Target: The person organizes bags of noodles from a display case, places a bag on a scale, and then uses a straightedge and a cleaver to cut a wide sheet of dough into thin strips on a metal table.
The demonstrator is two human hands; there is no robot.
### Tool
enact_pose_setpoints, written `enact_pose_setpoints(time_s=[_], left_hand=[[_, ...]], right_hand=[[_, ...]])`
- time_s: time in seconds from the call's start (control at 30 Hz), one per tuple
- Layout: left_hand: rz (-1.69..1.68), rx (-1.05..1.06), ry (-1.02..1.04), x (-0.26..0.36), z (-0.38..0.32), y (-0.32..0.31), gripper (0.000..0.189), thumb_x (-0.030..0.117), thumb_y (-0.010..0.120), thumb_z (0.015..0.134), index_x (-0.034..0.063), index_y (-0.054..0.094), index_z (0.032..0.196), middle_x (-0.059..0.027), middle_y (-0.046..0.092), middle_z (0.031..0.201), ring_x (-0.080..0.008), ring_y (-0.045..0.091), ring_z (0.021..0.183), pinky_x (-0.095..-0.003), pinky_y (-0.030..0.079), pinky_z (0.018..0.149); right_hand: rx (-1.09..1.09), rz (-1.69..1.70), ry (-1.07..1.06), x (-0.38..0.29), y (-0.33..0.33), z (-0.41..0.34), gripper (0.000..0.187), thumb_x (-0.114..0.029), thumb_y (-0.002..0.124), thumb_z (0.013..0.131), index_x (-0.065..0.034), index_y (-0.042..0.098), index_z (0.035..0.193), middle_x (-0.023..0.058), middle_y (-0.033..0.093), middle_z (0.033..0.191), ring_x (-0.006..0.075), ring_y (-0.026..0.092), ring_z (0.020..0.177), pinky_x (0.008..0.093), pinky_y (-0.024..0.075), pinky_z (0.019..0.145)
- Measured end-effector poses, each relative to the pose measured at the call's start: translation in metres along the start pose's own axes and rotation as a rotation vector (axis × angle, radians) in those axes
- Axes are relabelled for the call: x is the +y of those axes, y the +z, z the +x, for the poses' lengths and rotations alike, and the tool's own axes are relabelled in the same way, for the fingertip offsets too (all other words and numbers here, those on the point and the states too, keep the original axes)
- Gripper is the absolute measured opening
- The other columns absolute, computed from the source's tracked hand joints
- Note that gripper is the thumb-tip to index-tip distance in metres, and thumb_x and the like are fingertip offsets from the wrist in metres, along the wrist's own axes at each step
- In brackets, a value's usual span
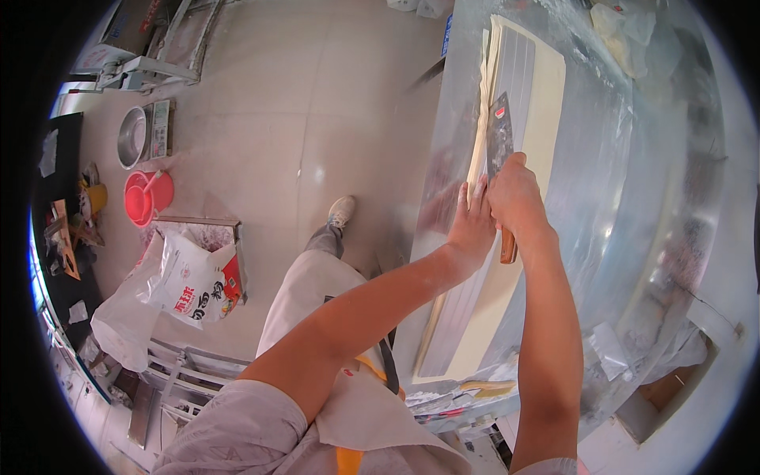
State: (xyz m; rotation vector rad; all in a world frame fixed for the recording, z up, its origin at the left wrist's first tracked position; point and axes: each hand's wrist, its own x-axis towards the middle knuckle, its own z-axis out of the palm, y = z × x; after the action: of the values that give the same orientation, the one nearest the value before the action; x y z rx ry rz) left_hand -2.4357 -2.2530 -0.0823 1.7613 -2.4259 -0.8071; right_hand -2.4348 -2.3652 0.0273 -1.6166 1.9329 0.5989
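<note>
My right hand grips a cleaver with a broad, smeared metal blade and a wooden handle. The blade points away from me, along a folded, layered strip of dough. Beside it, my left hand rests with spread fingers on the near stretch of that strip, close to the blade. To the right runs a long flat band of pale dough. Between strip and band lies a grey lengthwise area with thin pale lines; whether it is bare tabletop cannot be told. My hands and forearms hide part of the dough.
The metal worktable carries plastic bags at its far right and a yellow-handled tool near me. Across the floor stand a metal bowl, a pink bucket and a printed white sack.
</note>
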Motion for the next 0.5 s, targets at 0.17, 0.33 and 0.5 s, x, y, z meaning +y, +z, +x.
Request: enact_pose_setpoints(time_s=[0.17,0.33,0.5], left_hand=[[-0.024,0.045,-0.01,0.002,-0.004,0.005,0.065,0.016,0.069,0.087,0.0018,0.053,0.148,-0.0216,0.033,0.164,-0.045,0.018,0.158,-0.0681,0.01,0.126],[-0.125,0.319,-0.12,0.046,-0.034,0.039,0.048,0.011,0.067,0.089,-0.0057,0.063,0.134,-0.025,0.047,0.15,-0.0375,0.045,0.14,-0.0548,0.032,0.122],[0.009,0.271,-0.061,0.058,-0.062,0.054,0.04,0.009,0.065,0.088,-0.0089,0.069,0.124,-0.0258,0.054,0.143,-0.0366,0.053,0.132,-0.0474,0.036,0.12]], right_hand=[[0.038,0.036,-0.019,0.009,0.01,-0.008,0.038,-0.004,0.066,0.095,0.0118,0.04,0.118,0.0365,0.067,0.112,0.0476,0.075,0.089,0.0485,0.0663,0.067],[0.142,-0.052,-0.146,0.03,0.028,0.019,0.035,0.0,0.062,0.094,0.014,0.041,0.119,0.0324,0.071,0.097,0.0416,0.077,0.08,0.0493,0.0638,0.065],[0.067,0.037,-0.134,0.023,0.025,0.004,0.035,0.002,0.058,0.094,0.0154,0.041,0.121,0.0279,0.071,0.082,0.0332,0.073,0.063,0.0472,0.0579,0.052]])
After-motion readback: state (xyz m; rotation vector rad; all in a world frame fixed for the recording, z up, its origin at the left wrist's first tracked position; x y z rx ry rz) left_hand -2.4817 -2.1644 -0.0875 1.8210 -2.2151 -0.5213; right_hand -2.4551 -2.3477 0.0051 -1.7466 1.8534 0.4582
